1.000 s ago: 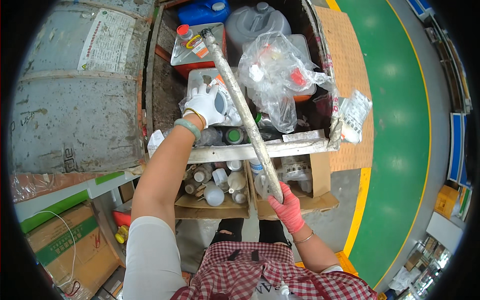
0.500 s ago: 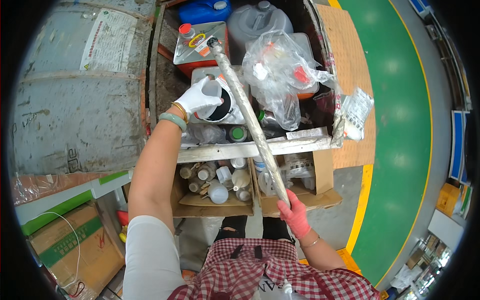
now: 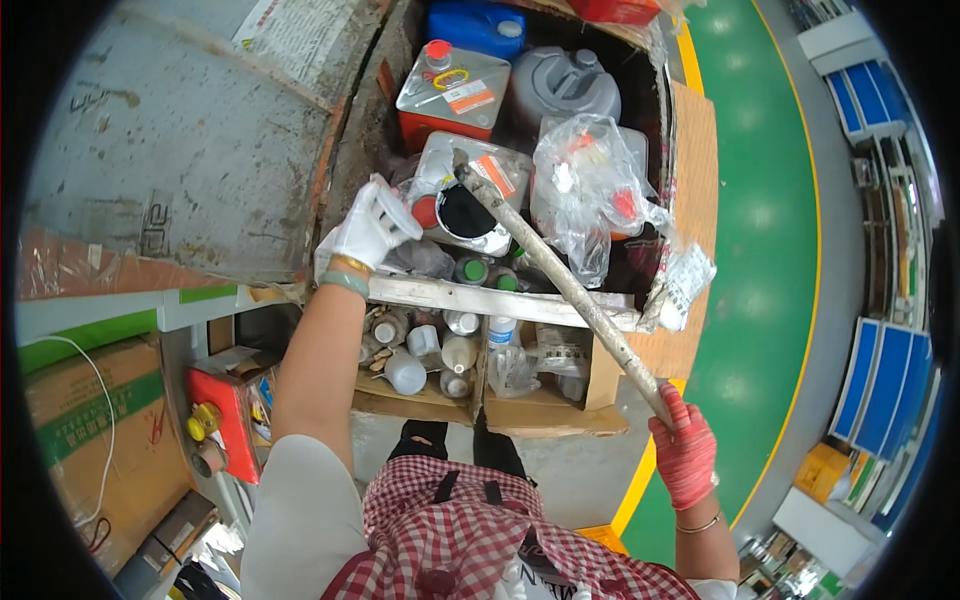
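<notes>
Step, apparently: holding a pole (image 3: 567, 284) out over a metal tin (image 3: 430, 160); next move calls for steady tip control. Pole: long axis slants across the near edge of the bin (image 3: 440, 292), by its right corner; far end points leftward, away. Right hand (image 3: 686, 450): fingers clamped round near end. Left hand (image 3: 362, 228), near-left corner: fingers closed on translucent cup (image 3: 400, 214).

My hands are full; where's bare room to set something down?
Between the bin and the green floor, the tan board shows bare surface beyond the white packet. So does the grey panel left of the bin, slope unclear. Crowded: the bin, with the pole over a can near a jug and plastic bag; and the cartons of bottles.
</notes>
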{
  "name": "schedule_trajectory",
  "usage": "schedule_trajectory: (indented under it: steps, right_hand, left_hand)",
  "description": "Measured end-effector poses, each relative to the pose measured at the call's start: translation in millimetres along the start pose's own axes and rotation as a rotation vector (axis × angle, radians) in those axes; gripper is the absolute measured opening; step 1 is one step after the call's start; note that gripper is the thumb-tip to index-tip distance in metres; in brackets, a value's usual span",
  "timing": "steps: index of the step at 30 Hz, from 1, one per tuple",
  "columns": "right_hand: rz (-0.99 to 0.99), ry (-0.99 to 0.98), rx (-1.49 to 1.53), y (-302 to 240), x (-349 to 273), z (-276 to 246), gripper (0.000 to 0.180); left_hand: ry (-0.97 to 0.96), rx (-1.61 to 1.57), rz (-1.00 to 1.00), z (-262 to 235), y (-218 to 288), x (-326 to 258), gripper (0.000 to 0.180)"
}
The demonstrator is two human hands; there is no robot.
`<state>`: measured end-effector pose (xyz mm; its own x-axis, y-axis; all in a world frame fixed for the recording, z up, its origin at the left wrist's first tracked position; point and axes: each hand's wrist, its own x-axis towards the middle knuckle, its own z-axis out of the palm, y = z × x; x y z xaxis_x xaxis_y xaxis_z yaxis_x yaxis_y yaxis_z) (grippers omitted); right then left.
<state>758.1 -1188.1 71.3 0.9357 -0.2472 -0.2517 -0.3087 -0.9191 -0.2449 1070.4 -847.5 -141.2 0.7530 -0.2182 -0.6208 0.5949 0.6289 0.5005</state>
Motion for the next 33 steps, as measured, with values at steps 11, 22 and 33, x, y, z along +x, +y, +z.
schedule_trajectory:
  steps: [11,22,33]
  right_hand:
    - [-0.107,-0.113,-0.513,-67.7,49.1,-69.7,0.041]
    - [-0.158,-0.177,-0.744,-106.6,71.9,-88.2,0.041]
    - [-0.163,-0.174,-0.804,-129.4,83.0,-83.7,0.044]
  left_hand:
    - [0.096,-0.328,-0.145,-98.1,-45.4,-106.8,0.049]
    - [0.0,-0.409,-0.193,-136.3,-57.6,-135.7,0.044]
    - [0.098,-0.433,-0.22,-150.4,-65.9,-154.2,0.046]
